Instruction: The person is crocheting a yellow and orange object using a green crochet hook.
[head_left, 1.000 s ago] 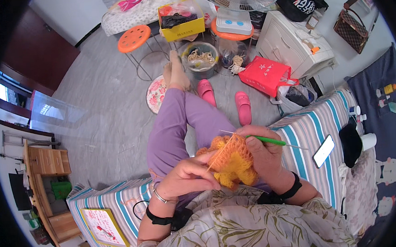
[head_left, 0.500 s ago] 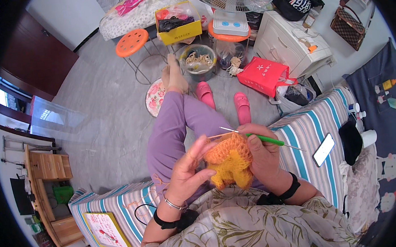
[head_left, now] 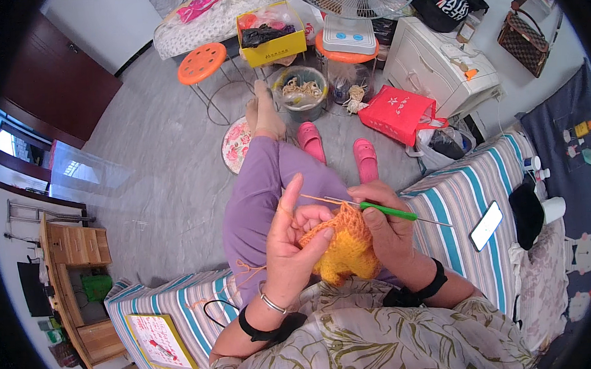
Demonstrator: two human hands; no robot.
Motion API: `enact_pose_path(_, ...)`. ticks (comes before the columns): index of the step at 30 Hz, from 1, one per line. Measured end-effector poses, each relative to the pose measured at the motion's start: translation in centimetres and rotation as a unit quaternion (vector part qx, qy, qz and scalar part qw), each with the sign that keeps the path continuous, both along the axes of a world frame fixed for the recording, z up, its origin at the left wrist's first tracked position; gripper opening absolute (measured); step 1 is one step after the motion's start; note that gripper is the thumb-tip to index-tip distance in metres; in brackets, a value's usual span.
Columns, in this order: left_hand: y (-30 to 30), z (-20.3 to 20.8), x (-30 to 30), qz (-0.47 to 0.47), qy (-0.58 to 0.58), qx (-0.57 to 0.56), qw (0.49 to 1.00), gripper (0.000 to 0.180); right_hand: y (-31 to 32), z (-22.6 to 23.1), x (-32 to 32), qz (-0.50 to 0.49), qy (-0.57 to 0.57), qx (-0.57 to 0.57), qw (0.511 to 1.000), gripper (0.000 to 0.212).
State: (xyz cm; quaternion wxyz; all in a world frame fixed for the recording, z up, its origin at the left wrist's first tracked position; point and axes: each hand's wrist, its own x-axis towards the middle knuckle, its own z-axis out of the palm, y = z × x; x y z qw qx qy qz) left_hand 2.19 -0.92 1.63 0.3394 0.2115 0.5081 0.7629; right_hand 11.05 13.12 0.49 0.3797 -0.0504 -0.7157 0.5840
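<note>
Left fingers (head_left: pixel 285 208) have risen, thumb (head_left: pixel 319 242) over crochet piece (head_left: pixel 350 252) edge.

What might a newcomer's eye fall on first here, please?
Probably the orange-and-yellow crochet at the centre, between the left grip and the right grip, which also holds a green hook. Next come the pink slippers on the floor right of the legs, then the red bag at upper right.

White lettering marks the black item (head_left: pixel 448 6) — smaller characters, the red bag (head_left: pixel 397 117) and yellow box (head_left: pixel 275 51).
</note>
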Motion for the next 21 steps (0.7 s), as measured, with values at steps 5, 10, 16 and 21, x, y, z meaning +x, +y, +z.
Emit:
enact_pose_path(5,-0.2,-0.1,0.6,-0.017,-0.008,0.013,1.0,0.073,0.3,0.3,0.1,-0.015,0.006,0.045,0.999,0.019)
enact_pose_path(10,0.0,-0.2,1.3,-0.027,-0.012,0.009,1.0,0.067,1.0,-0.4,-0.6,-0.035,0.031,0.043,0.998,0.019)
enact_pose_path(16,-0.5,0.1,0.4,-0.026,-0.052,0.014,0.998,0.065,0.7,0.2,-0.4,0.108,0.033,-0.224,0.968,0.015)
enact_pose_path(21,-1.0,0.7,0.2,-0.049,-0.031,0.014,0.998,0.068,1.8,0.6,0.0,0.158,-0.015,-0.232,0.96,0.015)
